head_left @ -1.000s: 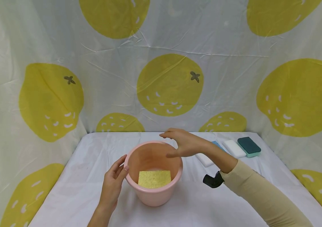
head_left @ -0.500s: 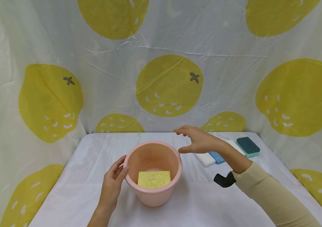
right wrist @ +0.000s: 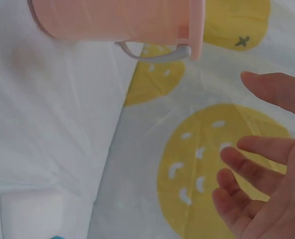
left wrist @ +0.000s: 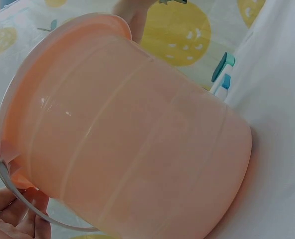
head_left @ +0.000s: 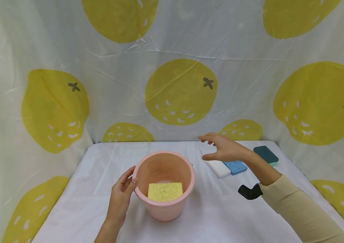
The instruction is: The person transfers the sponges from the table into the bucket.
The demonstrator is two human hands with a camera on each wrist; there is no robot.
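Observation:
A pink bucket (head_left: pixel 164 211) stands upright on the white cloth, a yellow sponge (head_left: pixel 166 191) lying inside it. My left hand (head_left: pixel 120 197) holds the bucket's left rim, thumb over the edge and fingers on the outside. The pale handle (left wrist: pixel 23 201) hangs down the bucket's side, near those fingers in the left wrist view. To the right of the bucket, my right hand (head_left: pixel 225 148) hovers with fingers spread and nothing in it. Beneath and beyond it lie a white sponge (head_left: pixel 219 169) and a blue sponge (head_left: pixel 235 167), side by side.
A dark green sponge (head_left: pixel 266 154) lies at the back right, partly behind the right forearm. A black piece (head_left: pixel 250 191) sticks out from the right sleeve cuff. A lemon-print curtain (head_left: pixel 117 77) surrounds the table (head_left: pixel 72 202) at the back and sides.
My right hand has moved right, from above the bucket to over the sponges, uncovering the blue one. The left hand, the bucket and the yellow sponge have stayed put.

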